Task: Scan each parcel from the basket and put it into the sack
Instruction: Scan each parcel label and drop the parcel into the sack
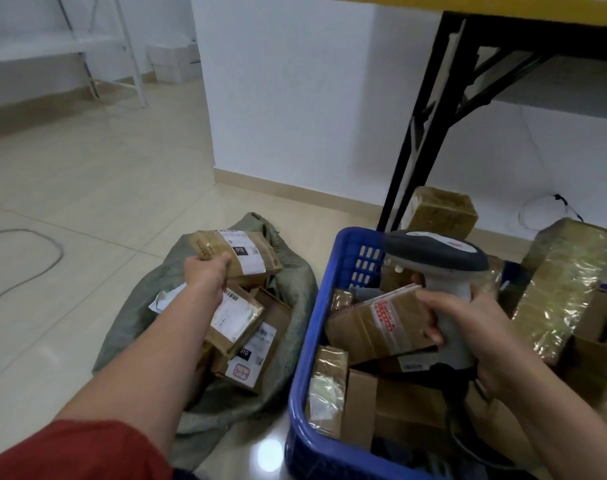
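From the head view: grips a labelled cardboard parcel (246, 254) with the left hand (205, 271), fingers curled round its near end, just above the open grey-green sack (132, 323) on the floor, with several other boxes inside. Holds the scanner (433, 254) by its handle with the right hand (475, 334), closed round it, over the blue basket (302, 375). Touches with the fingertips a brown parcel (371, 327) with red-printed tape, lying on top of the heap there.
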